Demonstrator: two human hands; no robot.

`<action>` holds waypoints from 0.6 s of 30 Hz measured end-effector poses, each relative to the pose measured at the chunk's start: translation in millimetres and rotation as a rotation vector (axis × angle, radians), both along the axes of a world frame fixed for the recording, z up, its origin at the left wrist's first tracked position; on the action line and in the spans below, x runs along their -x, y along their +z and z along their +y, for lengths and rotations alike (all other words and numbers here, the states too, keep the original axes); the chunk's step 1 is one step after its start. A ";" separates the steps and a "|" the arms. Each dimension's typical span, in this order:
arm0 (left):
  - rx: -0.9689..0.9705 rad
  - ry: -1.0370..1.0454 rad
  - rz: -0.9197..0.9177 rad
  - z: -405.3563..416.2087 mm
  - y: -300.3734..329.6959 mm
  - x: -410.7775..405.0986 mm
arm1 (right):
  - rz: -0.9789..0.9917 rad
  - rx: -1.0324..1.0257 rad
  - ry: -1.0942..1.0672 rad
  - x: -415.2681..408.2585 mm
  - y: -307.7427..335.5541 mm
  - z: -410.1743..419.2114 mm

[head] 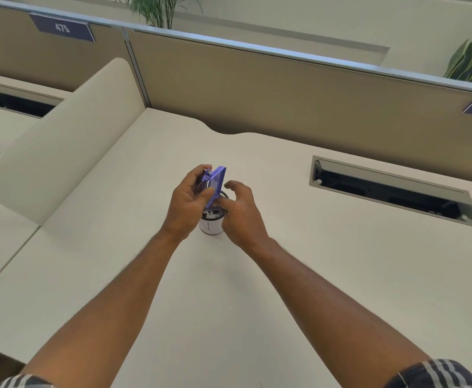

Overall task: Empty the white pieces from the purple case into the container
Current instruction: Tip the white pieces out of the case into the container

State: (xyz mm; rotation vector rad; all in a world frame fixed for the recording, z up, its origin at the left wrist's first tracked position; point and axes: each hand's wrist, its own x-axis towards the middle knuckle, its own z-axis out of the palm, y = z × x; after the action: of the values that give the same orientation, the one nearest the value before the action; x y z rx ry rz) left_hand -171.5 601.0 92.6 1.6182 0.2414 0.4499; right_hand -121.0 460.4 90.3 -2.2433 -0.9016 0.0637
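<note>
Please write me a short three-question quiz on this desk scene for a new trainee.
1. True or false: the purple case lies flat on the desk.
2. Which hand holds the case? A) left hand B) right hand C) both
3. Fill in: the case is tilted over the white ____.

Key: 1 false, it is held up, tilted on end. 2 A; the right hand is beside the container, fingers loosely curled. 3 container, which already holds white pieces.

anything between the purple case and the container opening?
Nothing that shows. In the head view, the purple case, gripped by the left hand, tilts directly over the container; its lower corner sits right at the rim.
</note>
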 end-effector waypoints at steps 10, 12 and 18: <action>-0.087 -0.013 -0.008 3.4 1.5 -0.7 | 0.070 0.041 -0.078 -4.8 -6.7 -5.9; -0.138 -0.031 -0.014 2.7 1.5 -1.2 | 0.034 0.027 -0.118 -6.3 -10.2 -11.2; -0.549 -0.120 -0.032 1.9 -6.0 -0.9 | 0.041 0.011 -0.219 -5.3 -22.8 -38.5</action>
State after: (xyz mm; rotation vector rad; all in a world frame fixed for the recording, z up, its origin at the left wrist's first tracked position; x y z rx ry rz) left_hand -170.6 602.8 86.5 2.1453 -0.0103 0.4749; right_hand -115.7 421.9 67.5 -2.3279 -0.6311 0.0143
